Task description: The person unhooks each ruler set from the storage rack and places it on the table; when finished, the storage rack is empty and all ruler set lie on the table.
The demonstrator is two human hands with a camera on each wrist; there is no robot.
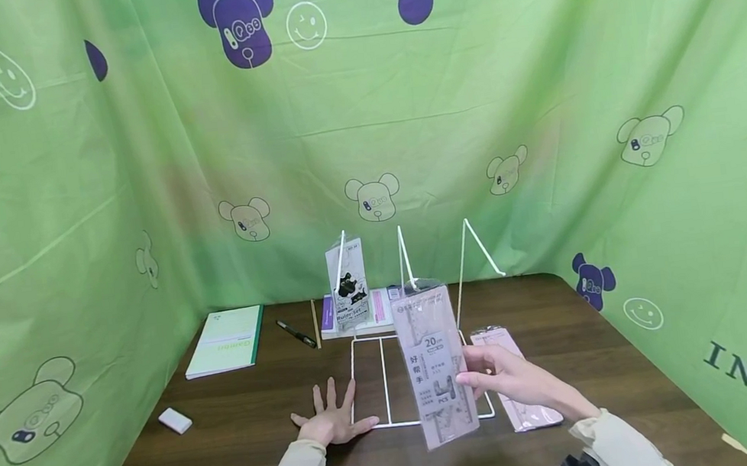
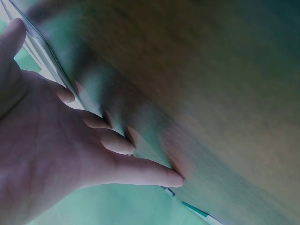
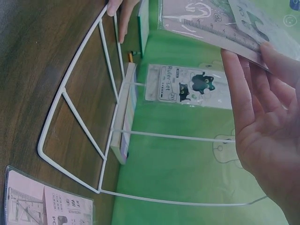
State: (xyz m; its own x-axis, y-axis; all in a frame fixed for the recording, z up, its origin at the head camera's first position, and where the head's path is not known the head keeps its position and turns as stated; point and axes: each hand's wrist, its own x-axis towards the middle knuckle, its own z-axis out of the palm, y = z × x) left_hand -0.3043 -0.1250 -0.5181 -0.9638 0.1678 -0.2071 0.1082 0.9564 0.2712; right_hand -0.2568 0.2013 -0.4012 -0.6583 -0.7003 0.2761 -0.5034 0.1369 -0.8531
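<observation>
My right hand (image 1: 511, 379) pinches the right edge of a pink packaged ruler set (image 1: 434, 368), held upright in front of the middle hook of a white wire rack (image 1: 385, 385). In the right wrist view its thumb lies on one face of the packet and the fingers behind. My left hand (image 1: 331, 421) is spread with straight fingers on the table, its thumb at the rack's front left corner. A white ruler set (image 1: 349, 286) with black cats hangs from the left hook. Another pink ruler set (image 1: 519, 389) lies flat to the right of the rack.
Behind the rack lies a book (image 1: 383, 315) with a white and purple cover. Further left are a green notebook (image 1: 225, 342), a black pen (image 1: 296, 334), a thin wooden stick (image 1: 316, 324) and a white eraser (image 1: 175, 420). Green cloth (image 1: 361, 127) surrounds the table (image 1: 234, 464).
</observation>
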